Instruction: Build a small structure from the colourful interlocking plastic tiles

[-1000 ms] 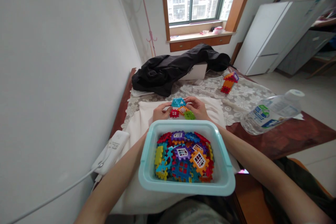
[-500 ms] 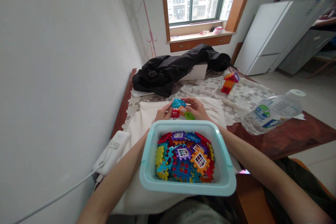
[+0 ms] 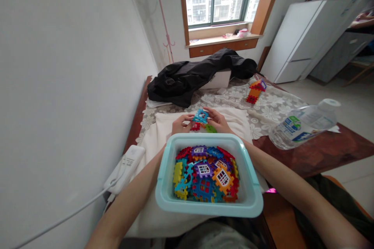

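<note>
Between my two hands, over the white cloth, is a blue building block piece (image 3: pixel 201 116) with square openings. My left hand (image 3: pixel 181 124) grips its left side with bent fingers. My right hand (image 3: pixel 218 120) has hold of its right side. Just below it show a red block piece (image 3: pixel 195 126) and a green block piece (image 3: pixel 210 128), partly hidden by the blue one and the tub; whether they are joined I cannot tell. Nearer to me stands a light blue tub (image 3: pixel 209 212), full of interlocking pieces in several colours, some with white window grids.
A small orange and red block structure (image 3: pixel 254 92) stands on the lace tablecloth at right. A large clear bottle (image 3: pixel 304 124) is by the right table edge. At left lies a white power strip (image 3: pixel 125 167) with a cable. Black fabric (image 3: pixel 181 81) covers the back.
The blue piece has turned, and its flat face with openings now shows toward me. The orange piece below it is now mostly covered. My hands have shifted only slightly.
</note>
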Action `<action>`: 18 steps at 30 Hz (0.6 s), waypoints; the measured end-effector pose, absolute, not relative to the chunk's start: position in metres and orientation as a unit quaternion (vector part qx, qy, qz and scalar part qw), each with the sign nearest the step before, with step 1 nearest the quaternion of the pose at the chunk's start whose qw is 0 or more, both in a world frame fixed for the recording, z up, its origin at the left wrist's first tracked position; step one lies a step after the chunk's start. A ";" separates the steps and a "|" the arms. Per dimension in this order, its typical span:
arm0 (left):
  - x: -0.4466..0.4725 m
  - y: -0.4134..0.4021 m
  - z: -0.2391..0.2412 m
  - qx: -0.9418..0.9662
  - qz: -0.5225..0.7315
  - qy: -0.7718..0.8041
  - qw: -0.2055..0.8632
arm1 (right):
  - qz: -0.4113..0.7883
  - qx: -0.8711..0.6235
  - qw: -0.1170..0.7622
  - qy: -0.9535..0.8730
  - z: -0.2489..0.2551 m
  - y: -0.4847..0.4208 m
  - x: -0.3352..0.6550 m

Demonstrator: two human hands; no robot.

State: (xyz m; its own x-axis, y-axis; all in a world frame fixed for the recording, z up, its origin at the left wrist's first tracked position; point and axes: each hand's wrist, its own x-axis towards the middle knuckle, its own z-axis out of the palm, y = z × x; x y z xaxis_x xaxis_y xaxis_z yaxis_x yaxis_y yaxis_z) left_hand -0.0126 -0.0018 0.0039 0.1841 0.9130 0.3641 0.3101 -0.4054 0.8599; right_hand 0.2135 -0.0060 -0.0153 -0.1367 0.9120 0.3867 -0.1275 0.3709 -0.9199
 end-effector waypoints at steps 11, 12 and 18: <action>-0.012 -0.001 0.003 0.704 0.475 0.410 0.332 | 0.449 -0.324 0.619 -0.558 -0.019 0.005 0.212; -0.012 -0.001 0.002 0.703 0.474 0.411 0.335 | 0.455 -0.318 0.620 -0.554 -0.019 0.004 0.212; -0.008 0.002 -0.002 0.701 0.467 0.414 0.345 | 0.471 -0.300 0.616 -0.556 -0.012 -0.001 0.212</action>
State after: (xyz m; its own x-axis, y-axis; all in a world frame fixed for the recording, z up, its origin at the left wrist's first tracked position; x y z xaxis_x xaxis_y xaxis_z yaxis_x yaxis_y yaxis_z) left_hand -0.0077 0.0016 -0.0022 0.2200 0.9030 0.3691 0.2587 -0.4188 0.8704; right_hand 0.2124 -0.0009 -0.0118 -0.0611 0.9136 0.4019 -0.2462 0.3764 -0.8931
